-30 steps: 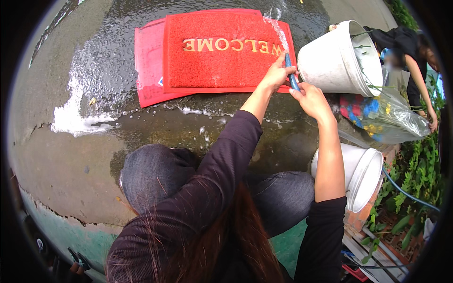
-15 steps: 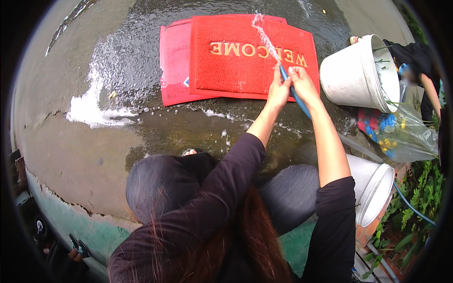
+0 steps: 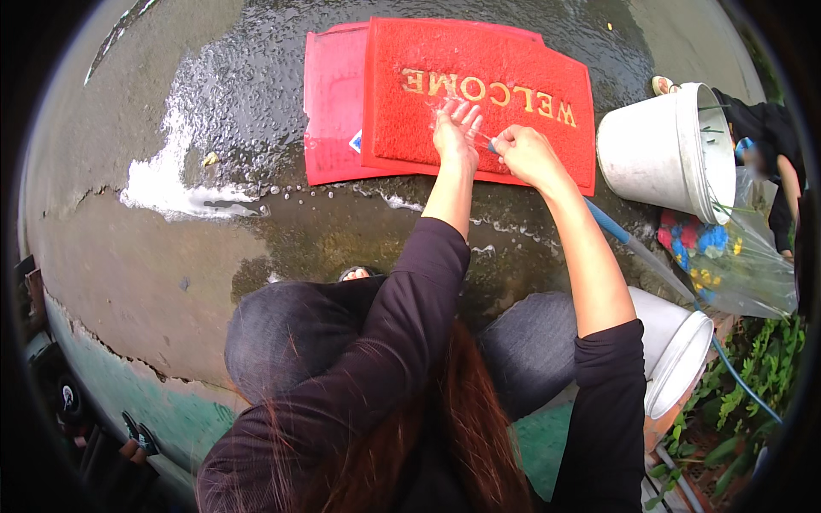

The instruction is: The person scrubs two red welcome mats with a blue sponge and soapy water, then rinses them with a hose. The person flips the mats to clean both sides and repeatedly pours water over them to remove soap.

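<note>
My left hand is open over the red doormat, its fingers apart and its palm in the water. My right hand is closed around the end of a blue hose, with the tip poking out toward my left palm. A thin stream runs from that tip onto the left hand. Gold lettering, upside down to me, marks the doormat. It lies on a smoother pinkish-red mat, which sticks out on its left and along the far edge.
At the right a white bucket lies tipped beside the doormat. Another white bucket lies by my right knee. A clear plastic bag with colourful contents sits near a person. White foam spreads over the wet concrete.
My left hand has come off the hose and opened to its left. The right hand still holds the hose, now lower and farther left. Water that sprayed over the doormat now hits my left hand.
</note>
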Tool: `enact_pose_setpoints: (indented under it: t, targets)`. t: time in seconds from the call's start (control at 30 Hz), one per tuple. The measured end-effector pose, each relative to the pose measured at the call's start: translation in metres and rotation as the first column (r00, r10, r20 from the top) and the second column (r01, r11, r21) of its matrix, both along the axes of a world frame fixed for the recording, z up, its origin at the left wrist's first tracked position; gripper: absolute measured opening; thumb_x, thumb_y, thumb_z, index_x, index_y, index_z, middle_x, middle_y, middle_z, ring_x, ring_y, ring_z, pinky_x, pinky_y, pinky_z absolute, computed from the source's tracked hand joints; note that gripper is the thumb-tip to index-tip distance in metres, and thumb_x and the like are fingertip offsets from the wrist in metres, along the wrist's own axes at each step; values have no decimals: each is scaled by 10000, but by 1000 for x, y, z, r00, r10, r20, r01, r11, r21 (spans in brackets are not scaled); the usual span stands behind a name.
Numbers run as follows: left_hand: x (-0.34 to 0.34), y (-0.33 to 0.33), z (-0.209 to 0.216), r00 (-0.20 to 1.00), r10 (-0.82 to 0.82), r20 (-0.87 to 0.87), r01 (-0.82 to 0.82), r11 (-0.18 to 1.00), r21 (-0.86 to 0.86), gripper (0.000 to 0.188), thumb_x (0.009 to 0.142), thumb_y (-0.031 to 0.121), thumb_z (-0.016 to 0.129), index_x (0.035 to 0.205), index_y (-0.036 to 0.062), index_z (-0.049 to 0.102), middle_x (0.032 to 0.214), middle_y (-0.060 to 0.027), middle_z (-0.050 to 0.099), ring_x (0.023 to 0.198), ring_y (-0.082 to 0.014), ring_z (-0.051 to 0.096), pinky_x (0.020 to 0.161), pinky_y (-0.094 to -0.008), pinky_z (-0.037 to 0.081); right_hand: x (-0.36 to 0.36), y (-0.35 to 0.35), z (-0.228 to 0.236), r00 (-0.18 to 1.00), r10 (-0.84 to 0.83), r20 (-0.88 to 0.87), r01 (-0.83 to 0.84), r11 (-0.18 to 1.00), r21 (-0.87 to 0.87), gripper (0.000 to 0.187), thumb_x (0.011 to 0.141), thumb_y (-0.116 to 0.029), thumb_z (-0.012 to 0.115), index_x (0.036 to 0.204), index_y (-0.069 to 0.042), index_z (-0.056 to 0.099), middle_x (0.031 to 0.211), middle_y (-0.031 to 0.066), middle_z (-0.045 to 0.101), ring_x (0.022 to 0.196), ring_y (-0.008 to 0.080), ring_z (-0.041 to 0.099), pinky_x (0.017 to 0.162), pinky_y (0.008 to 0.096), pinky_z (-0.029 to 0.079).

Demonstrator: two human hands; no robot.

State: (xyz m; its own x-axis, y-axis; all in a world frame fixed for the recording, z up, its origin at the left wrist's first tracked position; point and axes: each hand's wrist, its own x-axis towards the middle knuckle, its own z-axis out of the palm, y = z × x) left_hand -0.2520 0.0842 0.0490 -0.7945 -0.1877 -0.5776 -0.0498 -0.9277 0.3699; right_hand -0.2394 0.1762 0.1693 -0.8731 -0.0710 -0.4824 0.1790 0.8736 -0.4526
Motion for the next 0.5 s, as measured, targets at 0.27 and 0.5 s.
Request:
enact_pose_setpoints:
  t: [0.27, 0.5]
  targets:
    - [-2, -11, -15, 982, -56, 182, 125, 912, -390, 288, 921, 114, 395, 1165, 5, 503, 1189, -165, 520, 1053, -269, 542, 893, -366, 440, 3, -9, 17, 983, 177, -55, -153, 941, 301, 341, 855, -313, 553, 946, 1, 652, 928, 241, 632, 940, 373, 607, 800, 446, 472]
    - [-9, -78, -1, 813, 455, 363, 449, -93, -889, 601, 739, 131, 565, 1288, 9, 351, 1322, -195, 366, 1291, -328, 283, 1032, -540, 235, -6, 86, 7, 976, -89, -200, 188, 809, 558, 297, 861, -284, 515, 980, -41, 639, 943, 202, 645, 929, 352, 621, 788, 444, 479]
